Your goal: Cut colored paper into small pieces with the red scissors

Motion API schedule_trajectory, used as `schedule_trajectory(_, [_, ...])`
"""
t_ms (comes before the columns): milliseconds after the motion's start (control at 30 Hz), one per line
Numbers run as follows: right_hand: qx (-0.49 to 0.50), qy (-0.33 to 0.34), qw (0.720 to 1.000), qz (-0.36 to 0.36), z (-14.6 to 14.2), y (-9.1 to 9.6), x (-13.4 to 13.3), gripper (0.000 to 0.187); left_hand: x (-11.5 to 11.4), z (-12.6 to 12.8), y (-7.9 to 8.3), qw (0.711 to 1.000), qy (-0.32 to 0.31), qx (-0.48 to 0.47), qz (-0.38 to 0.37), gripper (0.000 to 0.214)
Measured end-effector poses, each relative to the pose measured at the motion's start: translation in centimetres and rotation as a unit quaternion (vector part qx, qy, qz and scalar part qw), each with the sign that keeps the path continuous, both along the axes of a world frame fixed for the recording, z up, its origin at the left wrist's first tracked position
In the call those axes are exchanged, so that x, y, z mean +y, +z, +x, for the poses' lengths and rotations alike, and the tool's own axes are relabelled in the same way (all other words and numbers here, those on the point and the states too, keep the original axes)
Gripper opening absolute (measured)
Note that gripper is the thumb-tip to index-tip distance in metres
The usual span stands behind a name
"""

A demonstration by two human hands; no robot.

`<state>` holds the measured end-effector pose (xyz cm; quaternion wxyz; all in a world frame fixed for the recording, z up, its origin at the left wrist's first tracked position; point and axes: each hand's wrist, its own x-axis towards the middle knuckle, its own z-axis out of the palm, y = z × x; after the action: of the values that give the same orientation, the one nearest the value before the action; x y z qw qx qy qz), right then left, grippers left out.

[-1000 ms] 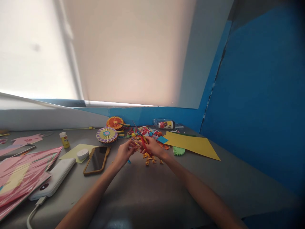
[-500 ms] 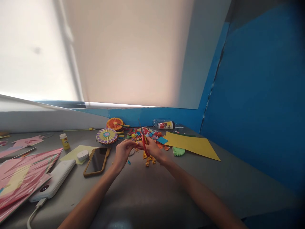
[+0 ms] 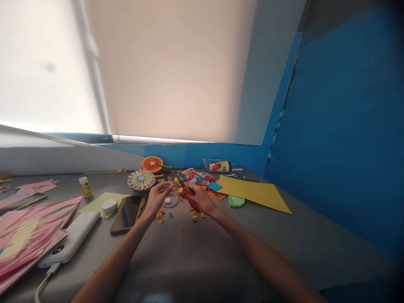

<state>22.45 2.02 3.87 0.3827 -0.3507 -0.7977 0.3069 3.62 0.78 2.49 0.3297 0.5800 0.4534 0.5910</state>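
Note:
My right hand (image 3: 202, 199) is wrapped round red-handled scissors (image 3: 191, 198), whose blades point up and to the left over the paper scraps. My left hand (image 3: 158, 198) is just left of the blades, fingertips pinched on what looks like a small yellow paper piece, mostly hidden. Below and between the hands lie a clear round lid (image 3: 173, 203) with a small white disc (image 3: 168, 200) on it. Folded orange-yellow paper bits (image 3: 159, 214) sit on the table near both wrists. Beyond the hands spreads a heap of colourful paper scraps (image 3: 192, 176).
Two paper rosettes (image 3: 142, 180) stand behind my left hand. A phone (image 3: 126, 214), power bank (image 3: 72, 237), yellow glue bottle (image 3: 85, 187) and pink packet (image 3: 28, 240) lie left. Rightward are a yellow sheet (image 3: 257, 193), green pleated paper (image 3: 236, 201) and a labelled bottle (image 3: 220, 166).
My left hand has drawn left, away from the scissors. The scissors have tipped leftward and lower. The round lid and orange bits beside my left wrist have come into sight.

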Motion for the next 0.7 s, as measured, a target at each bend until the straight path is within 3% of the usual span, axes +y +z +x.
schedule_trajectory(133, [-0.033,0.003,0.999,-0.022,0.1,-0.3,0.4,0.047,0.0,-0.4,0.3,0.979,-0.057,-0.184,-0.064,0.035])
schedule_trajectory(233, [-0.042,0.046,0.996,-0.063,0.2,-0.2,0.2,0.049,0.1,-0.6,0.8,0.964,-0.059,-0.248,-0.071,0.033])
schedule_trajectory(500, [-0.12,0.157,0.969,-0.147,1.0,0.7,-1.0,0.053,-0.4,-0.7,2.0,0.977,-0.018,-0.204,-0.067,0.04])
schedule_trajectory(700, [-0.089,0.207,0.962,-0.154,0.8,1.1,-1.6,0.051,-0.5,-0.5,1.8,0.986,-0.04,-0.143,-0.074,0.046])
